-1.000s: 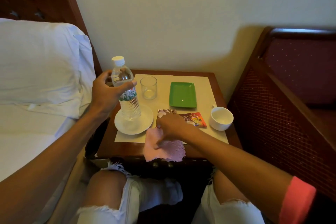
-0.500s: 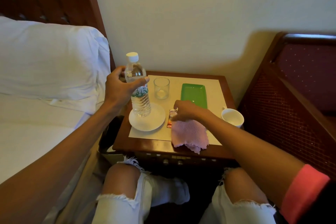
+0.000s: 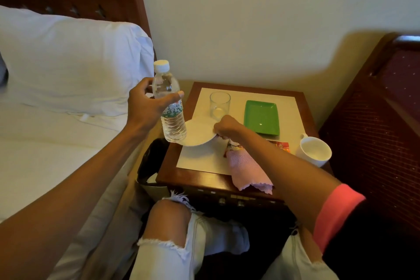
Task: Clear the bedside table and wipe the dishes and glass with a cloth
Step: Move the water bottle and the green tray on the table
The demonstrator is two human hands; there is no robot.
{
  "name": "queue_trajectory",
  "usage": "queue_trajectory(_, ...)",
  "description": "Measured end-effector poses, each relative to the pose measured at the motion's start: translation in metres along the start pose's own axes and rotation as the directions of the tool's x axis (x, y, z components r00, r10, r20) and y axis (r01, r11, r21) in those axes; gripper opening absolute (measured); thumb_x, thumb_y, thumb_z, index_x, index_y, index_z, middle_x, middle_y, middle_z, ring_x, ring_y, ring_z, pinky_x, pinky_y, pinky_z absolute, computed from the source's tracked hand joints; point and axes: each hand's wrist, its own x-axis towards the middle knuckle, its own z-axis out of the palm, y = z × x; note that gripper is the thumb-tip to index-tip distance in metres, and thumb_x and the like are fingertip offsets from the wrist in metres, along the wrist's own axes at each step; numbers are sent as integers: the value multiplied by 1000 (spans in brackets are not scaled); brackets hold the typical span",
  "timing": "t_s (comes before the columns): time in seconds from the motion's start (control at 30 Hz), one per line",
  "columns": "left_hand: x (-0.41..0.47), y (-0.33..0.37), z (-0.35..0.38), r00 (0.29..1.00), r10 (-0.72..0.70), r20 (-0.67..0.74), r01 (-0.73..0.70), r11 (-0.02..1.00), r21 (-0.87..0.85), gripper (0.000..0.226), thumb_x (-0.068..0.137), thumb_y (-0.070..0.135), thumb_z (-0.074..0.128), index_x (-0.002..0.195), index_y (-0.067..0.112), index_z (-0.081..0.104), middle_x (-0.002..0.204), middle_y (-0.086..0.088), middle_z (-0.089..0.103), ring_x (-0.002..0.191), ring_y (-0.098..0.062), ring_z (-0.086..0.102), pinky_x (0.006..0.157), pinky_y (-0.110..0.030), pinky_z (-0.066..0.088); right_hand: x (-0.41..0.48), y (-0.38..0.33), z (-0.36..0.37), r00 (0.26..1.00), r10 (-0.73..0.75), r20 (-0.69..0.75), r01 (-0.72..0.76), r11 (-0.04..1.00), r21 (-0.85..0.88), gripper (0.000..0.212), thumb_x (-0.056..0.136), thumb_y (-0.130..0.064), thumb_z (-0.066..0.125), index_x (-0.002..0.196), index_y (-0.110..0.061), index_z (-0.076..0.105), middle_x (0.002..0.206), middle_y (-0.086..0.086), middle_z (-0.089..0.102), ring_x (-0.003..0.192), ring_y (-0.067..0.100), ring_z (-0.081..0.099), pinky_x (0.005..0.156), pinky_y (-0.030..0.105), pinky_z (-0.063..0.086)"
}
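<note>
My left hand (image 3: pixel 145 109) grips the water bottle (image 3: pixel 170 111) above its label, fingers (image 3: pixel 142 82) curled round light, crushable plastic that I judge slick. Just this side of the glass (image 3: pixel 219 104), my right hand (image 3: pixel 227 126) pinches the saucer (image 3: pixel 196 135) by its rim on the worktop (image 3: pixel 204 178). It looks stiff and breakable, best taken thumb over, fingers under. The pink cloth (image 3: pixel 247 170) lies nearer me than the glass.

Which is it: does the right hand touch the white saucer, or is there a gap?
Touching. The head view shows the right hand pinching the right rim of the white saucer, with no gap between them.
</note>
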Motion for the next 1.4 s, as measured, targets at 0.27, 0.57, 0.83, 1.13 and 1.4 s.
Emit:
queue_trajectory(0.27,8,5,-3,999,18,-46,-18,1000,-5,46,72,37,85,109,15,68,103,2,71,89,-6,63,71,-21,51,5,3,-18,998,-24,-54,25,1000,14,16,89,-1,48,74,0,54,73,11,55,70,24,51,55,28,37)
queue_trajectory(0.57,2,6,15,1000,3,13,-3,1000,-28,47,71,40,85,109,18,67,103,5,71,97,-13,66,79,-31,58,2,29,2,995,-101,-22,98,989,-111,32,94,-12,51,124,0,54,126,20,59,110,33,57,89,41,47)
queue_trajectory(0.83,1,10,23,1000,8,20,-8,1000,-23,43,73,38,84,108,18,67,97,10,70,85,2,65,72,-21,54,1,43,1,987,-163,-16,158,973,-170,34,94,-24,63,116,1,64,116,16,65,105,30,61,87,37,50)
queue_trajectory(1.13,2,4,50,998,-8,63,10,999,-39,54,73,38,85,117,17,64,111,1,70,101,-17,67,81,-34,60,16,74,-30,932,-247,-265,142,922,-360,38,97,-35,53,122,-5,57,127,15,54,117,31,51,96,42,45)
queue_trajectory(1.4,3,18,81,996,-19,93,23,999,-48,48,73,36,85,113,18,65,104,4,70,95,-13,68,75,-26,58,13,101,-38,978,-180,-103,101,849,-519,51,99,-48,41,125,-6,52,126,15,50,115,33,49,97,49,44)
